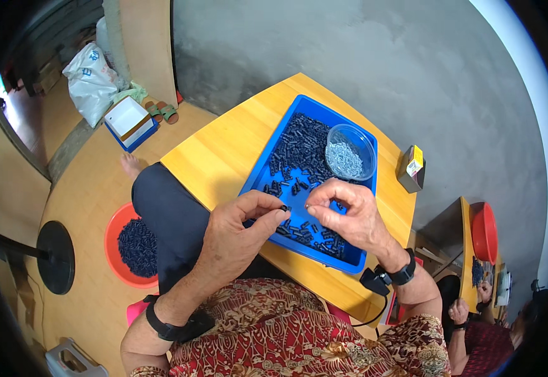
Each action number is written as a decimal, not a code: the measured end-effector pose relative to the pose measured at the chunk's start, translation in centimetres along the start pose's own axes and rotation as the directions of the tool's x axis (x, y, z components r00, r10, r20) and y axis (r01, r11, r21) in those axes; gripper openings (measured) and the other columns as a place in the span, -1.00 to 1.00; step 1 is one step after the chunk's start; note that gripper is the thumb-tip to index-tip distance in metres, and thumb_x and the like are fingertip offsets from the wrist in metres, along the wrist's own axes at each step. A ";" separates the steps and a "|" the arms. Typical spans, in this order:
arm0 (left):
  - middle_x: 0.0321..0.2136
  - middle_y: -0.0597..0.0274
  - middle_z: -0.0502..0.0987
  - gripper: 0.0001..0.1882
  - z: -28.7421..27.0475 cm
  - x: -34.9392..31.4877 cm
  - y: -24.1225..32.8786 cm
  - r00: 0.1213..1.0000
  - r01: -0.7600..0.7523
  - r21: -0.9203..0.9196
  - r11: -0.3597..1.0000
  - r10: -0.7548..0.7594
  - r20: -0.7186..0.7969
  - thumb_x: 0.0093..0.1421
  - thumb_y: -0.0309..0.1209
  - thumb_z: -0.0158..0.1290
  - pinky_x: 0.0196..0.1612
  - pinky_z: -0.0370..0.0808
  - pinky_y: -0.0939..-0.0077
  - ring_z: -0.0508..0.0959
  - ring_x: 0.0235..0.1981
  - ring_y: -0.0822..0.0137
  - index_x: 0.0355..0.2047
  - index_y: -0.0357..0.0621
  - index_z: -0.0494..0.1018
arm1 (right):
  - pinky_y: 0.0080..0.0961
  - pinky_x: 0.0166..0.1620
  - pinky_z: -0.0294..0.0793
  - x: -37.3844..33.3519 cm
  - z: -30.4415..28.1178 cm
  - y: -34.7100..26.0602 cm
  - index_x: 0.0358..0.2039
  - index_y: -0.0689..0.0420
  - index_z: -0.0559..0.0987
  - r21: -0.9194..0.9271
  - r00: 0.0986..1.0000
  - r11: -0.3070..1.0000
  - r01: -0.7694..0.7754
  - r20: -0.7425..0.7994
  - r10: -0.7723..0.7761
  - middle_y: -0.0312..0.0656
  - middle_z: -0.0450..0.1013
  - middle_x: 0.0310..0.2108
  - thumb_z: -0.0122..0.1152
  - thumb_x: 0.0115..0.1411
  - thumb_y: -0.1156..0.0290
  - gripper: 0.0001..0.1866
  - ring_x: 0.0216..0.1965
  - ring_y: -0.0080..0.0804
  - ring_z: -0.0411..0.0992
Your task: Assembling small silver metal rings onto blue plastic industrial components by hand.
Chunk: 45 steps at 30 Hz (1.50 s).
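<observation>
My left hand [239, 229] is closed in a pinch, with a small black plastic piece [283, 208] between thumb and forefinger. Facing it, my right hand [352, 213] also pinches; only a tiny glint shows at its fingertips, too small to name. Both hands are over a blue tray [298, 217], a short gap between their fingertips. Many short black tubular pieces [299, 139] are heaped in the tray's far part, and more lie loose near its front. Among them, a round clear tub [351, 133] holds small silvery metal parts [344, 159].
The tray rests on a yellow wooden table [224, 157] against a grey wall. A small box [411, 167] stands by its right edge. On the floor at left are a red basin [112, 242] of black pieces and a round black base [55, 257]. Another person's hands [459, 311] work at right.
</observation>
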<state>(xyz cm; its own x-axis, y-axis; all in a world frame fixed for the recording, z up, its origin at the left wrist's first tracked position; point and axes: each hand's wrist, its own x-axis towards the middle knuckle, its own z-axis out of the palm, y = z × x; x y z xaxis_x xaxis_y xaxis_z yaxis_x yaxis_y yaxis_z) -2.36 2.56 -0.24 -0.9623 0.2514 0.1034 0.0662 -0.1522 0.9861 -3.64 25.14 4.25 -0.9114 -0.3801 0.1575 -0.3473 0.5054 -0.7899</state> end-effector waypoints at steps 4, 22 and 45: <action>-0.33 0.34 0.63 -0.83 0.0 -0.1 0.1 0.996 0.060 -0.163 0.985 -0.049 0.072 0.31 -0.43 0.15 -0.18 0.48 0.66 0.54 -0.27 0.62 -0.18 -0.30 0.55 | -0.49 -0.26 0.49 -0.2 1.3 -1.2 -0.32 0.19 0.60 -0.018 0.983 0.984 0.178 -0.038 -0.179 -0.23 0.51 -0.42 0.37 0.13 0.57 -0.88 -0.35 -0.47 0.48; -0.32 0.32 0.63 -0.83 -0.1 -0.5 0.6 0.999 0.006 0.043 0.999 -0.008 0.051 0.30 -0.45 0.17 -0.20 0.46 0.69 0.53 -0.29 0.62 -0.18 -0.31 0.55 | -0.32 -0.24 0.50 -0.4 3.5 -1.3 -0.30 0.22 0.59 -0.412 0.875 0.820 0.396 -0.101 -0.473 -0.13 0.53 -0.34 0.35 0.06 0.61 -0.83 -0.31 -0.19 0.52; -0.32 0.23 0.66 -0.83 -0.2 -0.4 -0.2 0.996 -0.035 0.028 0.999 0.033 0.085 0.28 -0.47 0.19 -0.18 0.50 0.65 0.59 -0.27 0.53 -0.15 -0.30 0.57 | -0.54 -0.17 0.49 -1.3 2.6 -1.5 -0.27 0.22 0.65 0.279 0.968 0.952 0.125 -0.243 -0.056 -0.20 0.59 -0.29 0.33 0.16 0.59 -0.89 -0.26 -0.50 0.52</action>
<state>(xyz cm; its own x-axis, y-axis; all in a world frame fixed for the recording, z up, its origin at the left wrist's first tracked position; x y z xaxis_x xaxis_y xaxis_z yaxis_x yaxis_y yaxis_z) -2.04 2.29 -0.47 -0.9339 0.3263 0.1464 0.1075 -0.1343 0.9851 -1.42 22.90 3.67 -0.9167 -0.2086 0.3409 -0.3833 0.2173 -0.8977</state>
